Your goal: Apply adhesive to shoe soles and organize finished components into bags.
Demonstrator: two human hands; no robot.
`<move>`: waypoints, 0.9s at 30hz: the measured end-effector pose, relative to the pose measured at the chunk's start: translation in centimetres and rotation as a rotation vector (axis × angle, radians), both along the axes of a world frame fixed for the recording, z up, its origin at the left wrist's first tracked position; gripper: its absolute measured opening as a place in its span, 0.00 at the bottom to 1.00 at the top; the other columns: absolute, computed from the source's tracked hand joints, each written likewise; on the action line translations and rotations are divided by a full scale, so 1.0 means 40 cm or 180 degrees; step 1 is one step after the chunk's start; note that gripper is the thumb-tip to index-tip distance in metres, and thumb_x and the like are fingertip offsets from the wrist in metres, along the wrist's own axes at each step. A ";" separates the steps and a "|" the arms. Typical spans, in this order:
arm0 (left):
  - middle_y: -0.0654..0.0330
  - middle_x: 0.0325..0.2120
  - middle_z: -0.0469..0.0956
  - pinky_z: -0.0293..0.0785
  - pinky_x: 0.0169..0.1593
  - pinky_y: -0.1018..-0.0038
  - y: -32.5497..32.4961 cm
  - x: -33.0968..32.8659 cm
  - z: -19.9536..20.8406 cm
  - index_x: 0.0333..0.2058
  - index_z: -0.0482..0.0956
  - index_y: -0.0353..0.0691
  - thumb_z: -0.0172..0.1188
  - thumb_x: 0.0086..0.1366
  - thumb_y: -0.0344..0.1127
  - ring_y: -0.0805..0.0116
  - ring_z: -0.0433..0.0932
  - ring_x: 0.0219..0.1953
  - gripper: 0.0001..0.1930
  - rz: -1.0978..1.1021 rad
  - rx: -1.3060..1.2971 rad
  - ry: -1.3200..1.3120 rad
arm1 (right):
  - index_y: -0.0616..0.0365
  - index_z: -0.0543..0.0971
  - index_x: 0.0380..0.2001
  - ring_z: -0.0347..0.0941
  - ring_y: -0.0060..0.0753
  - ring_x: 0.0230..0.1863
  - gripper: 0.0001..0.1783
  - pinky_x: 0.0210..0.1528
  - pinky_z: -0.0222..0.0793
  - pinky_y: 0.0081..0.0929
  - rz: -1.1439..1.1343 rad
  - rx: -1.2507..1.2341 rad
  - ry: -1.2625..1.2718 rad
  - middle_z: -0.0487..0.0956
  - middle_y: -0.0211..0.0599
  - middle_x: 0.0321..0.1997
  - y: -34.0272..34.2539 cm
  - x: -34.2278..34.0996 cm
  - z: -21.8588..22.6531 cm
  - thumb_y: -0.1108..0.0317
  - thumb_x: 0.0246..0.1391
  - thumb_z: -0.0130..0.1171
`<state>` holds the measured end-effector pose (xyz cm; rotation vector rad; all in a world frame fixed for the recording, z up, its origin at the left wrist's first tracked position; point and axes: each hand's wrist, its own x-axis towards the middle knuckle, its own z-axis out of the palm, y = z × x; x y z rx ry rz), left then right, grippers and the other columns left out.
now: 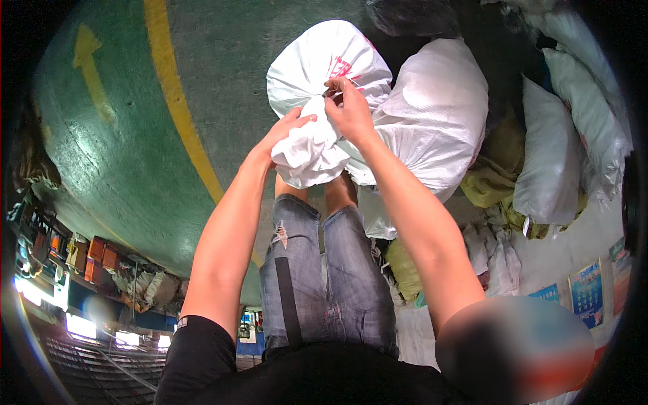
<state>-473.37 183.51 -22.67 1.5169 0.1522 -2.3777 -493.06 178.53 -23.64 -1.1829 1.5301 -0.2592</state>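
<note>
A full white woven sack (307,61) with red print stands on the floor in front of me, its mouth gathered into a tight neck. The loose top of the sack bunches in folds toward my knees. My left hand (287,133) is closed around this bunched cloth, just below the neck. At the neck itself is my right hand (351,115), thumb and forefinger bent together in a pinch. What those fingertips hold is too small to make out.
Touching it on the right is another stuffed white sack (439,101). More white sacks (550,155) lean along the right side, by yellowish cloth sacks (489,182). A dark bag (412,17) lies at the far edge. A yellow line (172,88) crosses the green floor.
</note>
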 end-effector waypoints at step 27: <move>0.36 0.53 0.83 0.77 0.58 0.54 0.018 0.001 0.003 0.64 0.70 0.37 0.64 0.73 0.46 0.38 0.84 0.56 0.28 -0.1983 -0.2093 -0.1455 | 0.62 0.90 0.39 0.85 0.30 0.42 0.26 0.48 0.78 0.28 0.2538 0.2716 -0.0002 0.89 0.36 0.37 -0.280 -0.008 -0.082 0.45 0.68 0.66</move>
